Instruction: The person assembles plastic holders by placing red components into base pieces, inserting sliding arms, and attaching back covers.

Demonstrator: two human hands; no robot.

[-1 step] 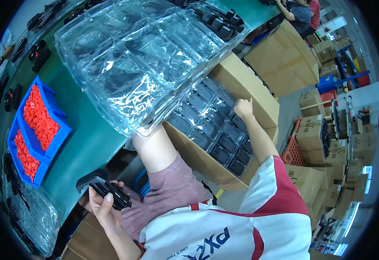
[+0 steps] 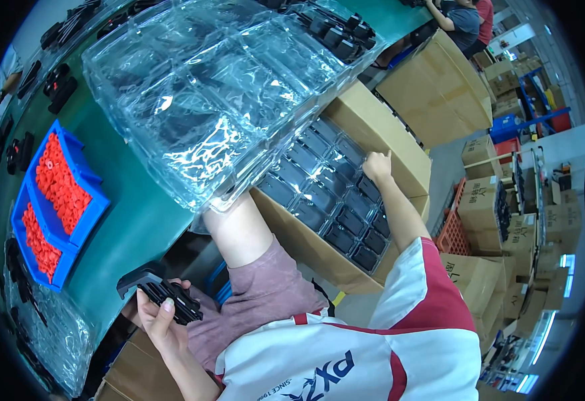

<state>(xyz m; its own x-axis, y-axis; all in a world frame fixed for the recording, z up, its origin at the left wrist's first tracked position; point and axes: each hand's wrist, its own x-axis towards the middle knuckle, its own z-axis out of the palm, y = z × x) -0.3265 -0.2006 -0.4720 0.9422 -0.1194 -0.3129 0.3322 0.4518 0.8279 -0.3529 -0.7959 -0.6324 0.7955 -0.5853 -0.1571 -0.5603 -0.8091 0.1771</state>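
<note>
My left hand [image 2: 160, 319], low at the left beside the table edge, is closed around several dark plastic parts [image 2: 161, 291]. They look stacked, and their exact kind cannot be made out. My right hand [image 2: 377, 166] is at the inner side of an open carton [image 2: 378, 120]. Its fingers are curled down over the clear compartment tray [image 2: 319, 172] near the carton wall, and what they grip, if anything, is hidden. Black parts [image 2: 339, 236] fill compartments of that tray.
A clear, empty-looking plastic tray stack [image 2: 192, 87] overhangs the green table [image 2: 147, 224]. Blue bins [image 2: 72, 250] of small red pieces stand on the table's left. Another carton [image 2: 433, 90] is beyond mine, with stacked cartons [image 2: 478, 204] at right. People [image 2: 463, 23] sit far off.
</note>
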